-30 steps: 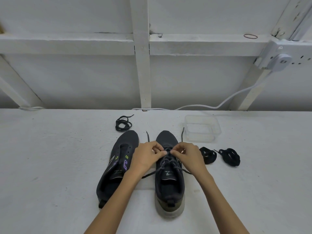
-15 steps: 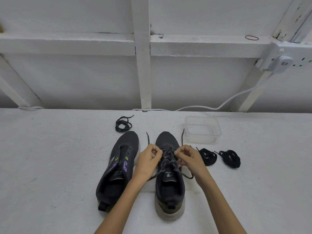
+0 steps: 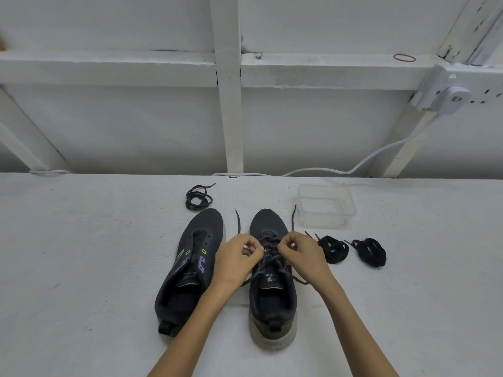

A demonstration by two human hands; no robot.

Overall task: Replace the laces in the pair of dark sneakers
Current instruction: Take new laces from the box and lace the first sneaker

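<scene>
Two dark sneakers stand side by side on the white table, toes pointing away. The left sneaker (image 3: pixel 190 265) has empty eyelets and no lace. The right sneaker (image 3: pixel 272 289) still carries a dark lace (image 3: pixel 269 250), whose two ends trail forward past the toe. My left hand (image 3: pixel 238 259) pinches the lace on the left side of the eyelets. My right hand (image 3: pixel 300 255) pinches it on the right side. A loose coiled lace (image 3: pixel 198 198) lies beyond the left sneaker. Two bundled black laces (image 3: pixel 333 248) (image 3: pixel 370 251) lie to the right.
A clear plastic container (image 3: pixel 325 206) sits behind the right sneaker. A white cable (image 3: pixel 353 170) runs along the table's back edge up to a wall plug (image 3: pixel 450 100). White wooden framing forms the wall behind.
Both hands have moved apart from the middle of the lacing to either side of it, each drawing a strand of the lace outward. The shoes have not shifted.
</scene>
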